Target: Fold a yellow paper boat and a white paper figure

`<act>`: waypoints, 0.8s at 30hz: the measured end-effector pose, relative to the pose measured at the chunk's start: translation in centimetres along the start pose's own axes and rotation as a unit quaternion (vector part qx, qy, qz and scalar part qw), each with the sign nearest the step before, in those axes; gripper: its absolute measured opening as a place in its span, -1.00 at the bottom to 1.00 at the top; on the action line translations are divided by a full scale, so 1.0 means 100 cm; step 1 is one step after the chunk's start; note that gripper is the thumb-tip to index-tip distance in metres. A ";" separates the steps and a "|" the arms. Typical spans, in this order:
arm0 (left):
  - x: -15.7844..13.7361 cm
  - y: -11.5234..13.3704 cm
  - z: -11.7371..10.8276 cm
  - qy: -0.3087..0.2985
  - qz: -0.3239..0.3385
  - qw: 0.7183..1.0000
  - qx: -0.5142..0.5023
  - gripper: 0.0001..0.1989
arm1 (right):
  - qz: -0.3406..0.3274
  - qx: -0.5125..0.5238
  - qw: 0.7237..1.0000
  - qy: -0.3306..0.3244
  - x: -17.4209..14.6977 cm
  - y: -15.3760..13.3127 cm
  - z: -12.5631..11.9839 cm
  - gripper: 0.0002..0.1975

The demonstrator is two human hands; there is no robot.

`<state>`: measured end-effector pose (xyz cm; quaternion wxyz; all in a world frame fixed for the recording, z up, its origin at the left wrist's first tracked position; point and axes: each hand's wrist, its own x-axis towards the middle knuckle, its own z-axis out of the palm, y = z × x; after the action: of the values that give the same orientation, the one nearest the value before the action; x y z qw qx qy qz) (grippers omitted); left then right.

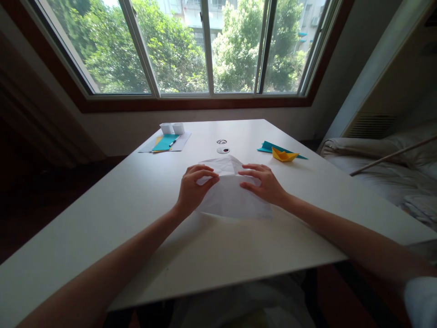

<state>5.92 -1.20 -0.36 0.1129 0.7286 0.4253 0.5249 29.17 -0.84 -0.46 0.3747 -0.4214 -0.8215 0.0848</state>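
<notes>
White paper sheet (pixel 235 200): lying on white table (pixel 136 200). Holding left hand (pixel 191 186) with thumb and fingertips nearly meeting, can't tell if pinching paper; holding right hand (pixel 268 183) with fingers spread off thumb. Probably handling light, limp, crease-prone; best gripping by edges.

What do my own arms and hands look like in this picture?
Your bare left hand and bare right hand wear no gloves. Both slender forearms are uncovered, with no watch or bracelet showing. A pale, whitish fabric sleeve shows near the right elbow; no left sleeve is in view. Fine details of the fingers are too small to tell.
</notes>
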 end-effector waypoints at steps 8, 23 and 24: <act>-0.001 0.004 0.001 -0.010 -0.030 0.999 -0.031 -0.92 | -0.011 0.003 0.999 0.035 0.000 -0.004 0.002 -0.82; 0.002 0.002 -0.001 -0.100 -0.020 0.991 -0.091 -0.93 | 0.057 0.087 0.994 -0.025 0.014 0.020 -0.008 -0.52; 0.002 0.002 -0.002 -0.123 -0.022 0.987 -0.097 -0.92 | 0.093 0.122 0.987 -0.051 0.016 0.024 -0.009 -0.47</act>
<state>5.89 -1.24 -0.07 0.2462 0.7633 0.3714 0.4678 30.74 1.78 -0.03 0.3711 -0.4420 -0.7805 0.2402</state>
